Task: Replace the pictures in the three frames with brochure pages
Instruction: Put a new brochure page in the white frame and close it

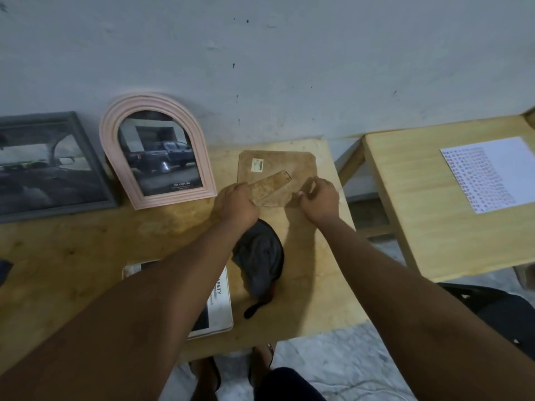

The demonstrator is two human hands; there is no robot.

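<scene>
While the face-down frame (289, 166) lies on the wooden table (86, 250) just beyond both hands, long axis left to right, the left hand (238, 202) grips its easel strut (270, 185) and the right hand (320, 198), equally near, pinches its near right edge. The backing is brown, matte, mottled fibreboard with clipped corners.
</scene>
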